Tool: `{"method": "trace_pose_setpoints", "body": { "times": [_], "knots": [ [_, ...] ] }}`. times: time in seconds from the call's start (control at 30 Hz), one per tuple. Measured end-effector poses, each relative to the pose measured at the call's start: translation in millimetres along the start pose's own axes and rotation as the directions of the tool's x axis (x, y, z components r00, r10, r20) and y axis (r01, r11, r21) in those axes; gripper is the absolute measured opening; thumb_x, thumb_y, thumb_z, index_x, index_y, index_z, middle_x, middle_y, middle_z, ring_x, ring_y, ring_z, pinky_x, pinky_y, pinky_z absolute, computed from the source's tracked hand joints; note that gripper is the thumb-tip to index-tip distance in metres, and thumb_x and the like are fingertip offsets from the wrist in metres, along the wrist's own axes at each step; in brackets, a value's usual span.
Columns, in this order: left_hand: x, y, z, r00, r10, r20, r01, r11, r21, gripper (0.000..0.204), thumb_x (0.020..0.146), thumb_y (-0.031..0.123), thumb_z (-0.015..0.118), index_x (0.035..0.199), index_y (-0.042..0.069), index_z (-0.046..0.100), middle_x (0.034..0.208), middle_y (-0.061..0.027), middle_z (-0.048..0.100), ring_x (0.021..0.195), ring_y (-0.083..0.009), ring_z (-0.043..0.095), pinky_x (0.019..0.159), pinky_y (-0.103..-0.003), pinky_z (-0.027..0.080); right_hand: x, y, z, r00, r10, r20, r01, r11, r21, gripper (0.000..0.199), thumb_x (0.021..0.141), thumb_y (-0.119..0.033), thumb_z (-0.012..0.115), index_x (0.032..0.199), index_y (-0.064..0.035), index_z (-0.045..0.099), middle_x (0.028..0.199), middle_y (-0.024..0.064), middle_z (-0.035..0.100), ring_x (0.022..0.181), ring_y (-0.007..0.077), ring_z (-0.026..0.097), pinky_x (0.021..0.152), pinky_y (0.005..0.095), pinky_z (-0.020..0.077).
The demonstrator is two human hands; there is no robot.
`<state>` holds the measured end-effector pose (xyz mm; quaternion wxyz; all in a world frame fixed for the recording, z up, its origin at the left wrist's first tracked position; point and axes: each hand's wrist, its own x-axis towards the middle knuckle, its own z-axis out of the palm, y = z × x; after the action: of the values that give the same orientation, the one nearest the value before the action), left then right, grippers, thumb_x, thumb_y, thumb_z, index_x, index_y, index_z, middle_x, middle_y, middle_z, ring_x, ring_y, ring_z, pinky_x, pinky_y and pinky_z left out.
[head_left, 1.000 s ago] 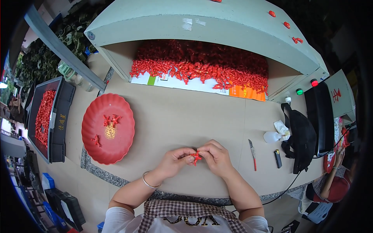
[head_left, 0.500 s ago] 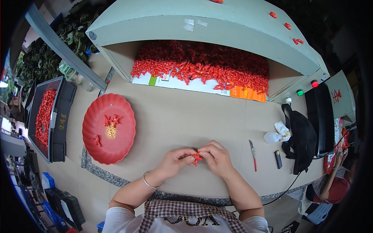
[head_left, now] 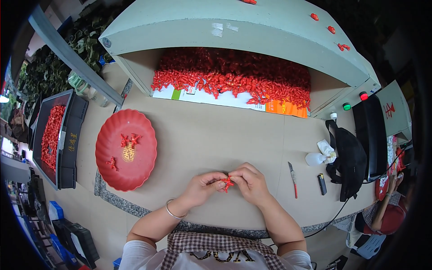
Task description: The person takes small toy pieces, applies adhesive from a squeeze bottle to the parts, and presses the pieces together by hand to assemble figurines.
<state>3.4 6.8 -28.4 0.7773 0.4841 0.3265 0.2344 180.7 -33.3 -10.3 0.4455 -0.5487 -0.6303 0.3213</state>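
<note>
Near the front of the table, a small red figure-like plastic piece (head_left: 227, 183) is pinched between my two hands. My left hand (head_left: 204, 186) grips it with thumb and fingertips from the left side. From the other side, the thumb and forefinger of my right hand (head_left: 251, 183) close on its upper part. Fingers hide some of the piece, so its exact shape cannot be made out. To the left stands a red scalloped plate (head_left: 105, 144) with several similar red pieces (head_left: 130, 139) lying in it.
A green-grey box (head_left: 180, 33) holds a heap of red pieces (head_left: 234, 81). At left is a grey crate (head_left: 72, 157) of red parts. On the right lie a craft knife (head_left: 293, 180), a black lighter (head_left: 322, 184), a white bottle (head_left: 315, 159) and a black bag (head_left: 353, 162). Another person (head_left: 382, 216) sits far right.
Both hands stay at the same spot with the red piece pinched between them. The whole view shifts very slightly; nothing else visibly differs.
</note>
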Motion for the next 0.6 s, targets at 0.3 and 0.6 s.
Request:
{"method": "trace_pose_setpoints", "body": {
  "times": [0.3, 0.6],
  "knots": [
    [3.0, 4.3, -3.9, 1.0, 0.005, -0.004, -0.005, 0.998, -0.069, 0.02, 0.085, 0.007, 0.055, 0.103, 0.001, 0.055, 0.096, -0.0056, 0.06, 0.085, -0.0121, 0.057, 0.075, -0.025, 0.049, 5.1, -7.1, -1.6, 0.992, 0.089, -0.09, -0.068, 0.973, 0.22, 0.012, 0.079, -0.005, 0.059, 0.091, -0.0034, 0.058, 0.085, 0.0072, 0.055, 0.073, 0.0168, 0.056, 0.061, 0.0254, 0.0462],
    [5.6, -3.2, -7.1, 0.999, 0.045, 0.003, -0.042, 0.944, -0.327, 0.019, 0.084, 0.005, 0.053, 0.103, 0.004, 0.054, 0.101, -0.008, 0.058, 0.092, -0.0174, 0.057, 0.081, -0.029, 0.048, 0.2, -10.7, -3.2, 0.999, 0.011, -0.046, -0.006, 0.994, 0.111, 0.011, 0.078, -0.006, 0.061, 0.088, -0.0019, 0.059, 0.084, 0.0078, 0.056, 0.077, 0.0179, 0.055, 0.068, 0.0262, 0.0449]
  ]
}}
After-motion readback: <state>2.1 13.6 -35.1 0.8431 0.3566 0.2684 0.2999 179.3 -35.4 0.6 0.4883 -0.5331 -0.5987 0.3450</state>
